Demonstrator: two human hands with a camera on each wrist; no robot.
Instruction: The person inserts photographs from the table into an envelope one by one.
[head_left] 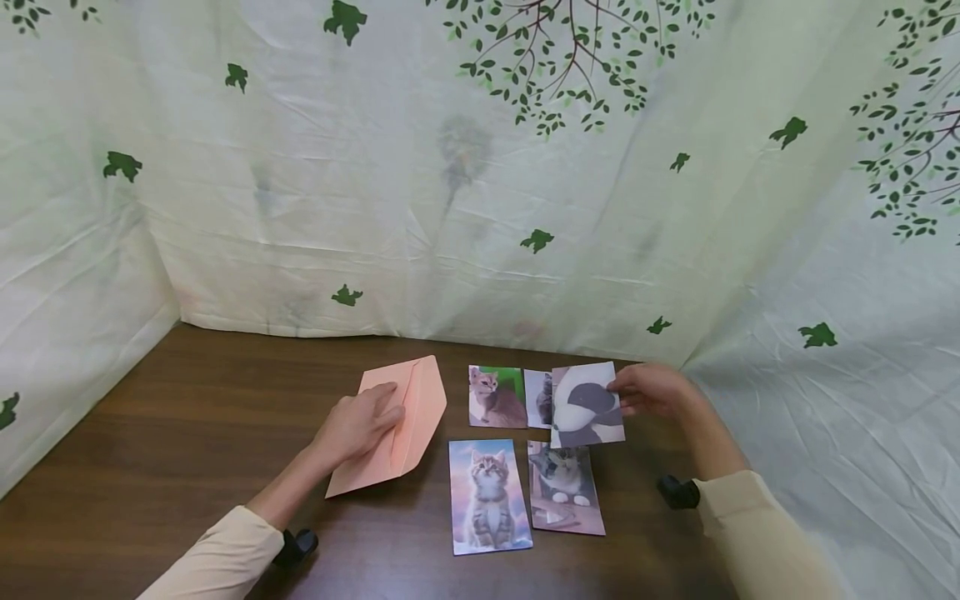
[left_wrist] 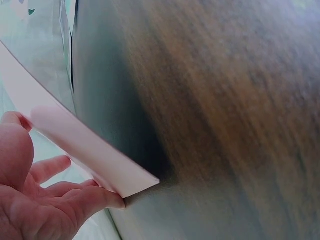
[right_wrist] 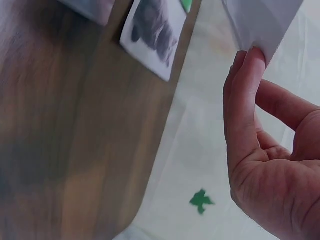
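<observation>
The left hand (head_left: 356, 429) holds the peach envelope (head_left: 426, 421), its fingers laid across the face beside the flap; whether the tips reach inside cannot be told. The envelope tilts above the middle of the counter (head_left: 187, 417). The right hand (head_left: 658, 387) pinches the grey-and-white card (head_left: 588, 408) by its right edge, lifted near the counter's far right corner. Behind it, partly covered, lies a cat card (head_left: 537, 398); left of that, toward the far edge, a green-backed kitten card (head_left: 497, 397). Nearer lie a sky-backed kitten card (head_left: 491, 500) and, beside it, a white-pawed kitten card (head_left: 567, 500), its top overlapped.
</observation>
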